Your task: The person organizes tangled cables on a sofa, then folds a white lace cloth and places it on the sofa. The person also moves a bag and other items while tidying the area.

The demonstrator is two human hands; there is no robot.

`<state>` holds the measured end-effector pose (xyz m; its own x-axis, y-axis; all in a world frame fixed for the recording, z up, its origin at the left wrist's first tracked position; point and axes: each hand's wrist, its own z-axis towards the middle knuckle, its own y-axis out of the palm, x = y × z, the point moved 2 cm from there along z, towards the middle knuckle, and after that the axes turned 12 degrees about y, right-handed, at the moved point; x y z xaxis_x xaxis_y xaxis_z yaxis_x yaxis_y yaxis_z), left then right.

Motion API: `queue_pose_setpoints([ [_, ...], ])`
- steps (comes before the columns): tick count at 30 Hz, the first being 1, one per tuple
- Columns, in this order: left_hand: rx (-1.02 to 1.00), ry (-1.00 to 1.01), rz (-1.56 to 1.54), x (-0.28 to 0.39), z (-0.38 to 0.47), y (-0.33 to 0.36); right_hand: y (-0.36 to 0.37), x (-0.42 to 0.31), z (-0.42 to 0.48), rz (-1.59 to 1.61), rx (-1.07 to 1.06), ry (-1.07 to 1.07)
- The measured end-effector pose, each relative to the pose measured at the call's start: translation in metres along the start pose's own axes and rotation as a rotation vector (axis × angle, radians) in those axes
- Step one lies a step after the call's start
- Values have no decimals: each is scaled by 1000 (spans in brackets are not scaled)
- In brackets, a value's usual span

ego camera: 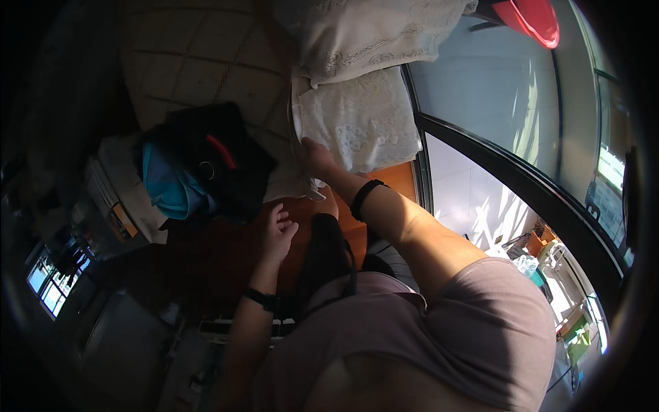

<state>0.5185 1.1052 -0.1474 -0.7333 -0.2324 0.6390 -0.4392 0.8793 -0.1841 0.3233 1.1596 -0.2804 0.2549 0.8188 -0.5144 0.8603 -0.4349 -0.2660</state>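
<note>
My right hand (316, 158) is at the edge of a beige quilted cover (206, 41), its thumb on top and its other fingers mostly hidden. It appears to grip that edge. Right beside it, a white lace cloth (365, 118) lies folded over an orange-brown wooden surface (394, 180). My left hand (279, 237) hovers with nothing in it, fingers apart, over dark reddish wood (221, 247). Just left of it, a black bag or garment (242, 159) with a red stripe rests on the cover, next to a blue zippered item (167, 180).
Another lace-trimmed white cloth (370, 36) hangs farther up. A dark-framed glass door or window (515, 165) runs along the right, with a red plastic object (533, 23) near the top. At left stands a pale stack (121, 190), partly in shadow. The far left is too dark to make out.
</note>
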Motion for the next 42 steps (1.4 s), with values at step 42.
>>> queue_pose_setpoints([
  [42,-14,323,466,8,109,6,-114,101,-43,1158,-274,49],
])
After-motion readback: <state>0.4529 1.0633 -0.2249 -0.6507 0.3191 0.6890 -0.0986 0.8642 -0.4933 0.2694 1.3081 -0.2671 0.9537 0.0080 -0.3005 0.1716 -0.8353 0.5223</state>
